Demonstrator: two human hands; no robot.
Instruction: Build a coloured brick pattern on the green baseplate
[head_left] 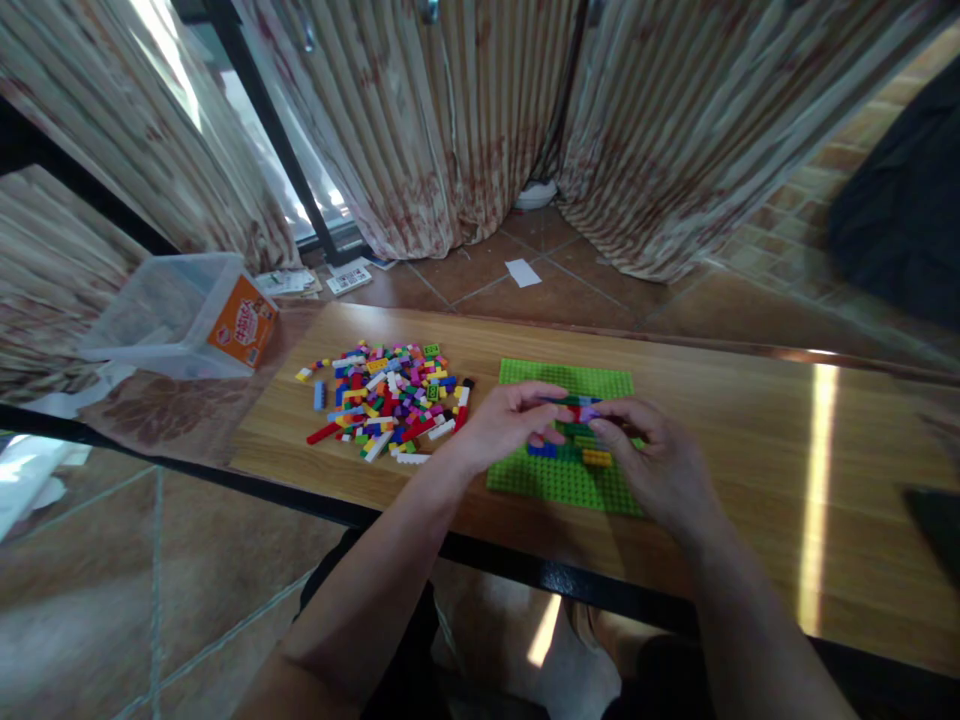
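A green studded baseplate (564, 480) lies on the wooden table, with a blue brick (541, 451) and a yellow brick (597, 458) stuck on it. Over the plate, my left hand (506, 424) and my right hand (660, 462) meet fingertip to fingertip. Both pinch a small stack of bricks (579, 407) showing blue, red, purple and green. The stack is held just above the plate's middle. A loose pile of several coloured bricks (390, 397) sits to the left of the plate, close to my left wrist.
A clear plastic tub (166, 315) with an orange label stands at the table's far left. Curtains hang behind the table, and papers lie on the tiled floor. A strip of sunlight crosses the table (750, 440) on the right. A dark object sits at the right edge.
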